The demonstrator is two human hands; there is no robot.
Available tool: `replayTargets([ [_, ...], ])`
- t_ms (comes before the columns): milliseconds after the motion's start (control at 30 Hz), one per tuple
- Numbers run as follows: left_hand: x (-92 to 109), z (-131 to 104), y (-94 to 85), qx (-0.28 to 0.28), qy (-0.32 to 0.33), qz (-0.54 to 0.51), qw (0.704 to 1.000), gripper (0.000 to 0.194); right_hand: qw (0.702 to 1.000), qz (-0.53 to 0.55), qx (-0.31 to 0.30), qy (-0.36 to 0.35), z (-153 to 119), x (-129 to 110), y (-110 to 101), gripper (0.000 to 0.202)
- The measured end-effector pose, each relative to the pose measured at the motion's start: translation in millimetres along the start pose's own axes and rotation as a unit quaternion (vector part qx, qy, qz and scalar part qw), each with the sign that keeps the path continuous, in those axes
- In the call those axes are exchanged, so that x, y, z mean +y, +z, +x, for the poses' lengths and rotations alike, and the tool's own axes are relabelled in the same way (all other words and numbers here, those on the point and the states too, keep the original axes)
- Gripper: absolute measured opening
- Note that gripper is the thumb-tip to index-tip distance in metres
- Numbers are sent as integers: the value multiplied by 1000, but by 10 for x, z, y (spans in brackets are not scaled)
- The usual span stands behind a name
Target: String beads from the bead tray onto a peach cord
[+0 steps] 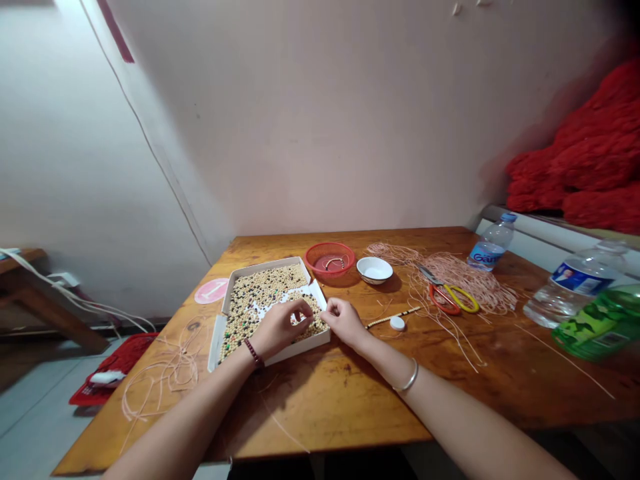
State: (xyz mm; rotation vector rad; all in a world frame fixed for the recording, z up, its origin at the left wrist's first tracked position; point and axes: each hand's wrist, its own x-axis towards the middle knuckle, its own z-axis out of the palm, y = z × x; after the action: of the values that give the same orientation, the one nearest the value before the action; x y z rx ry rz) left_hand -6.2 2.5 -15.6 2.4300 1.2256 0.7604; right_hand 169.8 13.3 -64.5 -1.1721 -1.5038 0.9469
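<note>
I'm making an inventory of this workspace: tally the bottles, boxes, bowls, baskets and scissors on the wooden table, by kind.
Clear plastic bottles: 2
Green plastic bottle: 1
White bead box: 1
White bowl: 1
Red mesh basket: 1
Scissors: 1 pair
Total: 7

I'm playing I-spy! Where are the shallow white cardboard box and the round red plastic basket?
Shallow white cardboard box [305, 345], head view: front wall.
Round red plastic basket [334, 279], head view: front wall.

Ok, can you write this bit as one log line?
left hand: over bead box | right hand: by its right edge | grip: unclear | nearby: red basket, white bowl, scissors
</note>
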Motion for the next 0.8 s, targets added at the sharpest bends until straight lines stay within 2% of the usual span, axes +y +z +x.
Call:
replayTargets([
  [267,-6,0,7,1,-8,-3,1000,8,1000,14,0,6,3,28,5,17],
  [500,7,6,-5,-17,0,-6,1000,11,1000,-14,-15,-7,0,31,-9,16],
  [800,30,12,-15,-16,-1,12,1000,12,999,-34,1,-10,24,53,21,15],
])
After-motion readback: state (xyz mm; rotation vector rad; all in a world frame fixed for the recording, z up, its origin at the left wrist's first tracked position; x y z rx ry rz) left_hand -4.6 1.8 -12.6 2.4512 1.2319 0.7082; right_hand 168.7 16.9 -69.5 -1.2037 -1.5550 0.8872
